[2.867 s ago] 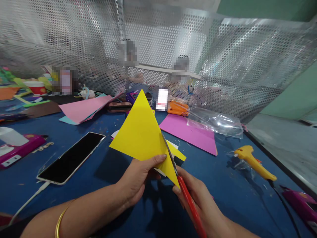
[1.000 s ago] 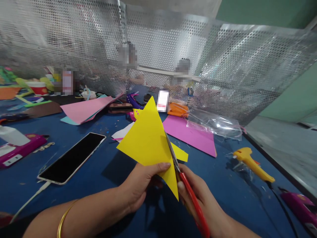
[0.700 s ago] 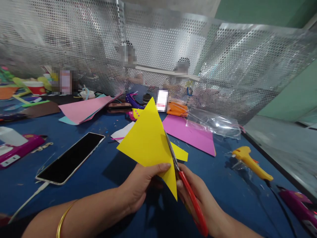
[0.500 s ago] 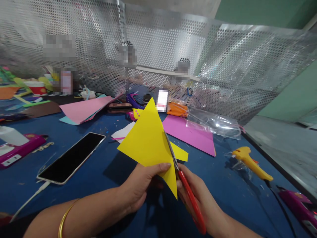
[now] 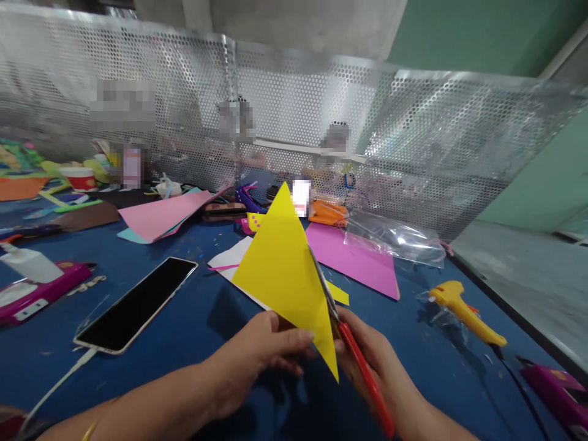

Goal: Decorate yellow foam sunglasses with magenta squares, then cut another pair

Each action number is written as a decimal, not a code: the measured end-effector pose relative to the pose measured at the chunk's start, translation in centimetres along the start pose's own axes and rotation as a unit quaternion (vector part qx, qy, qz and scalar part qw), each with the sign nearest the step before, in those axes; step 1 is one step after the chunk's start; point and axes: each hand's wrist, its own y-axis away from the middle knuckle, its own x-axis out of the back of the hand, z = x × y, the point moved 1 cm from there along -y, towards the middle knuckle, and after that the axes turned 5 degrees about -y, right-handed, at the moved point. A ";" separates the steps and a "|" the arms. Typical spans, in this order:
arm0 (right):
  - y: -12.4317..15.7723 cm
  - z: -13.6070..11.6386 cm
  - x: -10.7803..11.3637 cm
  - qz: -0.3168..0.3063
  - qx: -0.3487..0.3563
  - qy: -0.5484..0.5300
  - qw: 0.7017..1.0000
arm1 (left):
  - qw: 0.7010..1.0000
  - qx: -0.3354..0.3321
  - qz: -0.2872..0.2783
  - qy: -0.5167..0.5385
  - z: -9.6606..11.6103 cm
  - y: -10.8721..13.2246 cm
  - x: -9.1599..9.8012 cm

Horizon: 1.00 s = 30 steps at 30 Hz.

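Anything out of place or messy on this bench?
Nothing damaged, but paper snippets litter the blue table near the phone, the yellow glue gun lies on its side near the right edge, and a crumpled clear bag overlaps the pink sheet. The left hand holds yellow paper, the right hand scissors.

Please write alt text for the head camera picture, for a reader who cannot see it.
The left hand holds up a yellow paper triangle while the right hand sets red-handled scissors against its right edge, above a blue table. A black phone lies to the left, a pink sheet behind, a yellow glue gun to the right.
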 end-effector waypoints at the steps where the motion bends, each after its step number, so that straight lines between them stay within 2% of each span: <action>1: 0.0 -0.1 0.2 -0.008 -0.007 0.010 1.000 | 0.999 0.017 -0.030 -0.035 0.1 0.7 0.4; 3: 0.0 -0.3 0.7 -0.025 -0.022 0.022 0.999 | 0.987 0.063 -0.067 -0.131 0.8 2.1 1.7; 4: 0.0 -0.5 1.0 -0.029 -0.029 0.022 0.999 | 0.978 0.074 -0.062 -0.183 1.5 2.6 2.6; 5: -0.1 -0.6 1.2 -0.031 -0.034 0.018 0.999 | 0.968 0.057 -0.022 -0.243 2.4 3.0 3.5; 6: -0.1 -0.9 1.4 -0.037 -0.037 0.012 0.999 | 0.954 0.007 0.052 -0.296 3.5 3.1 4.4; 7: -0.1 -1.1 1.5 -0.046 -0.042 0.003 0.998 | 0.929 -0.072 0.165 -0.324 4.8 3.0 5.2; 9: -0.1 -1.6 1.8 -0.074 -0.052 -0.026 0.996 | 0.859 -0.196 0.354 -0.312 7.0 2.2 6.5; 10: -0.1 -1.9 1.9 -0.090 -0.057 -0.043 0.993 | 0.855 -0.233 0.369 -0.280 7.7 1.5 6.8; 11: -0.1 -2.2 2.0 -0.105 -0.061 -0.059 0.991 | 0.873 -0.253 0.351 -0.226 8.2 0.6 7.0; 13: -0.2 -2.7 2.2 -0.129 -0.064 -0.075 0.987 | 0.941 -0.210 0.246 -0.104 8.4 -1.0 6.9; 16: -0.4 -3.1 2.5 -0.143 -0.045 -0.051 0.987 | 0.976 -0.121 0.179 -0.024 7.8 -1.9 6.4; 19: -0.8 -3.3 2.8 -0.150 -0.027 -0.027 0.988 | 0.982 -0.073 0.169 0.038 7.0 -1.5 5.8; 22: -0.9 -3.1 2.9 -0.161 -0.038 -0.013 0.986 | 0.983 -0.022 0.157 0.091 6.2 -1.3 5.4; 30: -0.2 -1.9 2.8 -0.143 -0.095 -0.016 0.985 | 0.975 0.024 0.162 0.151 4.7 -2.3 5.4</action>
